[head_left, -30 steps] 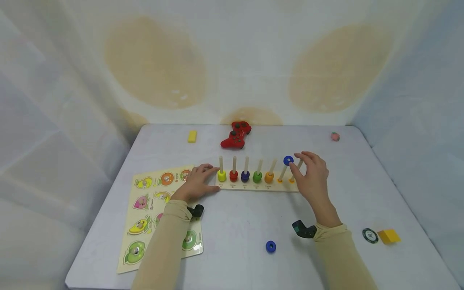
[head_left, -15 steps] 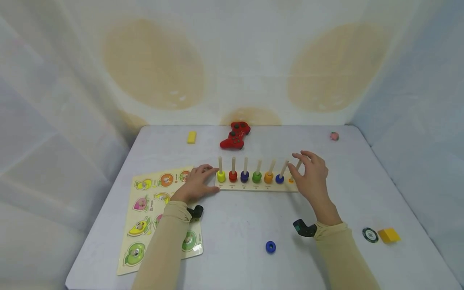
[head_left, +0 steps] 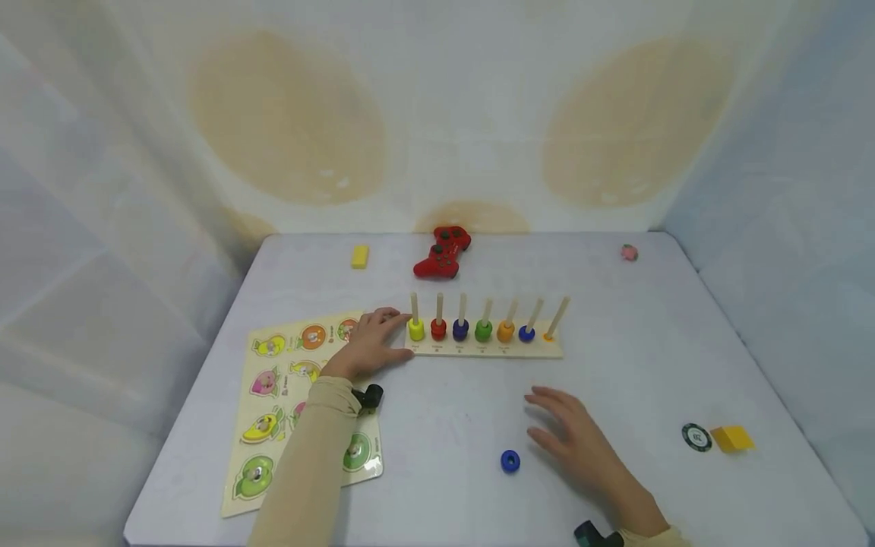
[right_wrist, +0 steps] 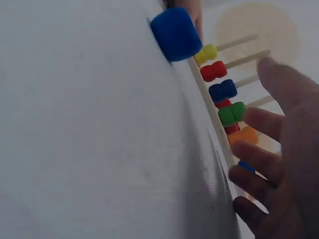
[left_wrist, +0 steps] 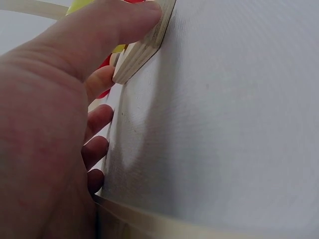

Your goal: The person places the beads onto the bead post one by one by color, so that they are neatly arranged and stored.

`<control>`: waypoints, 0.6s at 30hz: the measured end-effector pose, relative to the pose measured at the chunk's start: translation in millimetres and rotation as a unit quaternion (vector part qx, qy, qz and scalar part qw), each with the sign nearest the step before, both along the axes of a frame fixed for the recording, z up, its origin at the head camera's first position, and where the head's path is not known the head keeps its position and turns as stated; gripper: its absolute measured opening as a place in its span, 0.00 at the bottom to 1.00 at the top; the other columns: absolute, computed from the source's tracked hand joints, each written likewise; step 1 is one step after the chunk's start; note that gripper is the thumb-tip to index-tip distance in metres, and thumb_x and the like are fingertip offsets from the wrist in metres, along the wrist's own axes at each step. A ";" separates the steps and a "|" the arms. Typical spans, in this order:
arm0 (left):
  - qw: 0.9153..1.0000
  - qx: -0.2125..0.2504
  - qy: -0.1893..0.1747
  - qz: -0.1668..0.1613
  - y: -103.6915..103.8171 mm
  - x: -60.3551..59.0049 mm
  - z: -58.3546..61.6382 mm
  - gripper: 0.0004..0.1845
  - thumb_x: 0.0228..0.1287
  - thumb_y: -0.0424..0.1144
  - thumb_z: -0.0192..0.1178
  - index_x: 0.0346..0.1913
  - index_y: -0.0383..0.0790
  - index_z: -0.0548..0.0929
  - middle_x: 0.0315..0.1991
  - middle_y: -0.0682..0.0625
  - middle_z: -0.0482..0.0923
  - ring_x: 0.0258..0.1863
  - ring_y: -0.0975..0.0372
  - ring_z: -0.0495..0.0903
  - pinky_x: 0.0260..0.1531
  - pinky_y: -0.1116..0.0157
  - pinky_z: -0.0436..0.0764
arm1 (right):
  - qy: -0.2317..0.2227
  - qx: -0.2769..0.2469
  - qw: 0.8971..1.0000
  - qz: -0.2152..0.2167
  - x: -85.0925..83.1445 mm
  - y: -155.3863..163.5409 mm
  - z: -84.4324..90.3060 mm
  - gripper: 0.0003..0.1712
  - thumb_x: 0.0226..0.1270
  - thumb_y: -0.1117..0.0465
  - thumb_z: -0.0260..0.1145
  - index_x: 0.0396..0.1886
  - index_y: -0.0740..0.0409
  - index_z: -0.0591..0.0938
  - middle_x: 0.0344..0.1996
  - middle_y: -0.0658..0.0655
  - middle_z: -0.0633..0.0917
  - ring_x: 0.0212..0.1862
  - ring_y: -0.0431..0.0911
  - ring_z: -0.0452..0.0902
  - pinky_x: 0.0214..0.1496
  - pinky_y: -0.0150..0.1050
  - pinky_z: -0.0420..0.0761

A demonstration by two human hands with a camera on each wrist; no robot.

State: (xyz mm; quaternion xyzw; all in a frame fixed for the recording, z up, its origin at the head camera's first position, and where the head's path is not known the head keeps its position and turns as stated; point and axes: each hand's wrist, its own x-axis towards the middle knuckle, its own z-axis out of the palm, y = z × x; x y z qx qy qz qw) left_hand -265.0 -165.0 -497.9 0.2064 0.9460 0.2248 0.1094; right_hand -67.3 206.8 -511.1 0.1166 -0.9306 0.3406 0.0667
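Note:
A wooden peg board (head_left: 488,349) stands mid-table with coloured rings on its pegs: yellow at the left end, then red, dark blue, green, orange. A single blue ring (head_left: 526,334) sits low on the second peg from the right; the rightmost peg (head_left: 557,317) bears no ring. My left hand (head_left: 369,346) holds the board's left end, thumb (left_wrist: 134,22) at the near corner and index finger at the far one. Nothing is in my right hand (head_left: 570,437), its fingers loosely spread over the table. Just left of it lies another blue ring (head_left: 510,461), large in the right wrist view.
A fruit puzzle board (head_left: 279,410) lies under my left forearm. Behind the peg board are a red game controller (head_left: 444,254) and a yellow block (head_left: 359,257). A small pink item (head_left: 629,252) sits far right, a round chip (head_left: 696,437) and orange-yellow block (head_left: 733,438) near right.
The blue ring my right hand held above the second peg from the right dropped down onto it. My right hand then moved back toward the loose blue ring. The left hand stayed put.

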 end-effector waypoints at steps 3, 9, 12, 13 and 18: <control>1.000 -0.003 -0.001 0.004 1.9 -2.0 -3.4 0.41 0.62 0.62 0.67 0.77 0.66 0.64 0.76 0.52 0.59 0.74 0.46 0.55 0.74 0.39 0.57 | -0.013 0.007 0.998 0.064 17.4 -1.6 -9.7 0.33 0.62 0.49 0.75 0.67 0.45 0.79 0.68 0.53 0.77 0.71 0.57 0.68 0.68 0.65 0.65; 1.000 -0.009 -0.011 0.011 -1.6 -3.1 -5.2 0.42 0.62 0.62 0.67 0.78 0.67 0.63 0.76 0.53 0.57 0.75 0.46 0.54 0.73 0.39 0.58 | 0.030 0.043 0.996 0.078 27.3 -15.1 -19.8 0.33 0.54 0.42 0.79 0.62 0.35 0.81 0.68 0.48 0.77 0.71 0.53 0.66 0.68 0.62 0.61; 1.000 -0.009 -0.011 0.010 -1.5 -2.5 -4.6 0.42 0.63 0.62 0.66 0.78 0.67 0.62 0.76 0.53 0.57 0.75 0.46 0.54 0.74 0.39 0.57 | 0.030 0.042 0.997 0.065 27.9 -20.9 -20.6 0.25 0.54 0.44 0.79 0.53 0.30 0.84 0.67 0.46 0.78 0.71 0.53 0.67 0.68 0.62 0.60; 1.000 -0.010 -0.011 0.009 -1.2 -2.5 -4.4 0.42 0.63 0.62 0.66 0.78 0.67 0.62 0.77 0.53 0.57 0.75 0.46 0.54 0.74 0.39 0.57 | 0.027 0.039 0.997 0.063 27.7 -21.9 -20.3 0.22 0.55 0.45 0.79 0.50 0.29 0.84 0.66 0.46 0.78 0.71 0.53 0.67 0.68 0.63 0.61; 1.000 -0.004 -0.005 -0.003 0.4 -2.6 -1.0 0.42 0.64 0.62 0.65 0.79 0.65 0.61 0.77 0.51 0.58 0.74 0.45 0.55 0.74 0.39 0.57 | 0.024 0.012 0.998 0.057 18.3 -16.1 -11.1 0.18 0.56 0.51 0.79 0.45 0.32 0.84 0.63 0.49 0.80 0.68 0.55 0.71 0.66 0.62 0.65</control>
